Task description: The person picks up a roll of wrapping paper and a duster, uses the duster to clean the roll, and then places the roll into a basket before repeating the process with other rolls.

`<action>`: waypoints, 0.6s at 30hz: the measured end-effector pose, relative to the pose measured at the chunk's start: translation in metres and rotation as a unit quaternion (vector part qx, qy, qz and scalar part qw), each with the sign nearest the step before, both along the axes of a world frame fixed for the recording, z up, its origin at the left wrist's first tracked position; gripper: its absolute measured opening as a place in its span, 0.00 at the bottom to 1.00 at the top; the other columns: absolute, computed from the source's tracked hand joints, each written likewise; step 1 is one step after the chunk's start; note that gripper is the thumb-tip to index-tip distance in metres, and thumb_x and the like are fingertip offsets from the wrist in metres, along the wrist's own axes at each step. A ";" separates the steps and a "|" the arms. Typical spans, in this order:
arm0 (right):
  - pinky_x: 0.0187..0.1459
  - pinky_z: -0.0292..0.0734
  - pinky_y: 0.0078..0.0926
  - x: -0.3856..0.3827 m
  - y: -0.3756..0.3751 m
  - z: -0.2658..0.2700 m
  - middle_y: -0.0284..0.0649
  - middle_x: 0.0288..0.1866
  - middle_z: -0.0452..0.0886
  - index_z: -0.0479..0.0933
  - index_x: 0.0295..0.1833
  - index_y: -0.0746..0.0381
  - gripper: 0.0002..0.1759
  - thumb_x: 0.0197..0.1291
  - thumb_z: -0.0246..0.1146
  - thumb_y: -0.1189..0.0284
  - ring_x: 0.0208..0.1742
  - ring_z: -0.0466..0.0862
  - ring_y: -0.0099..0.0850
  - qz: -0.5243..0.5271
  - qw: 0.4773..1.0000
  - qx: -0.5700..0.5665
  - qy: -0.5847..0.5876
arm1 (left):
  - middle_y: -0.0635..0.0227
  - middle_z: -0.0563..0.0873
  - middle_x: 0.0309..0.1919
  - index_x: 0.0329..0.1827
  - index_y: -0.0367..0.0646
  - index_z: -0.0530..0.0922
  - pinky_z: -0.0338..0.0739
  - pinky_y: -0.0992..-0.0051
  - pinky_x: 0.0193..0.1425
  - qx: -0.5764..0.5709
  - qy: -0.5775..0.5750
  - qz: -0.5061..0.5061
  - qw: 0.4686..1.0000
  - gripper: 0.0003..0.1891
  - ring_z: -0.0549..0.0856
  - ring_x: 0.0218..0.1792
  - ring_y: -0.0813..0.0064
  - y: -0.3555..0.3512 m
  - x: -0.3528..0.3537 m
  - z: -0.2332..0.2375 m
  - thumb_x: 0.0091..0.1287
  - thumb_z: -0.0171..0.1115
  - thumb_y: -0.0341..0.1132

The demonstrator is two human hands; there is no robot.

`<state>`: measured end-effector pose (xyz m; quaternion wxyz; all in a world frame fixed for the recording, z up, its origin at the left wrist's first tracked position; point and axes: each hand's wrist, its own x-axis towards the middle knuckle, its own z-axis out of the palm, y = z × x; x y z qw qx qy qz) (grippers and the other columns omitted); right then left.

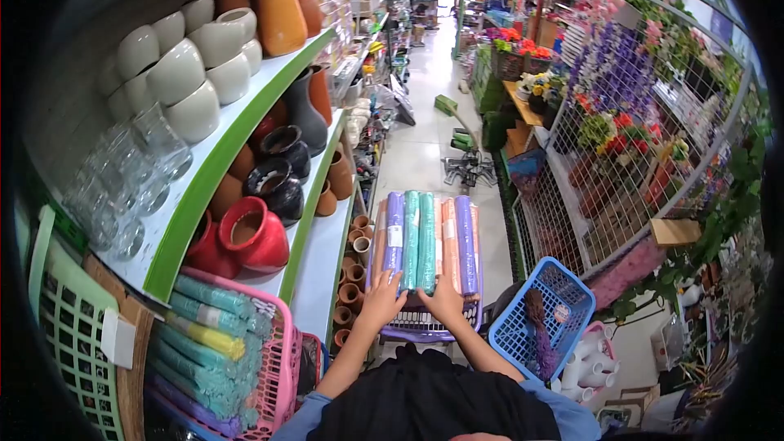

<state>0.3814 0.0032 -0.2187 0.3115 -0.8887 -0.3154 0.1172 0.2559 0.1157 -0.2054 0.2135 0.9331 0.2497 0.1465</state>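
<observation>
Plastic-wrapped rolls in purple (394, 233), teal (426, 241) and peach (449, 245) lie side by side on top of a purple basket (408, 334) in front of me. My left hand (382, 300) rests on the near end of the left purple roll and the peach one beside it, its fingers apart. Across the teal rolls, my right hand (442, 302) touches the near ends of the peach rolls, thumb spread towards the teal ones. Both hands look open, not wrapped round any roll. What lies under the rolls is mostly hidden.
Left, shelves hold white pots (196, 110), glass jars (163, 143) and a red vase (255, 233). A pink basket (282, 359) with more wrapped rolls stands below. On the right are a blue basket (523, 302) and a wire rack (588, 220) of artificial flowers. A tiled aisle (408, 155) runs ahead.
</observation>
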 end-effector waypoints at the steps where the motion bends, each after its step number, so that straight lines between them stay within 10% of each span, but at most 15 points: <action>1: 0.44 0.75 0.42 0.003 -0.002 -0.008 0.54 0.47 0.74 0.68 0.52 0.71 0.34 0.45 0.66 0.57 0.44 0.79 0.49 0.001 0.999 0.023 0.029 | 0.55 0.68 0.60 0.59 0.42 0.69 0.65 0.55 0.60 -0.004 0.030 0.006 1.000 0.25 0.66 0.63 0.58 0.000 0.002 -0.002 0.60 0.57 0.43; 7: 0.40 0.77 0.29 0.038 -0.040 0.014 0.50 0.41 0.79 0.71 0.52 0.74 0.28 0.50 0.66 0.66 0.42 0.81 0.36 -0.088 0.966 0.228 0.081 | 0.54 0.65 0.62 0.58 0.40 0.70 0.62 0.53 0.61 -0.057 0.104 -0.012 0.993 0.27 0.63 0.64 0.54 0.002 0.008 0.021 0.60 0.57 0.46; 9: 0.32 0.78 0.22 0.059 -0.070 0.034 0.46 0.42 0.79 0.75 0.49 0.70 0.21 0.52 0.65 0.70 0.35 0.81 0.28 -0.134 0.897 0.296 0.299 | 0.54 0.65 0.62 0.60 0.40 0.68 0.60 0.54 0.62 -0.006 0.089 0.023 0.996 0.28 0.62 0.65 0.55 0.000 0.016 0.025 0.59 0.58 0.45; 18: 0.28 0.75 0.16 0.084 -0.235 0.154 0.38 0.31 0.79 0.77 0.44 0.72 0.13 0.56 0.58 0.76 0.26 0.80 0.23 -0.046 0.892 0.342 0.291 | 0.60 0.60 0.66 0.64 0.46 0.63 0.46 0.51 0.66 0.108 -0.099 -0.175 0.974 0.42 0.55 0.69 0.58 -0.053 0.086 0.083 0.45 0.70 0.50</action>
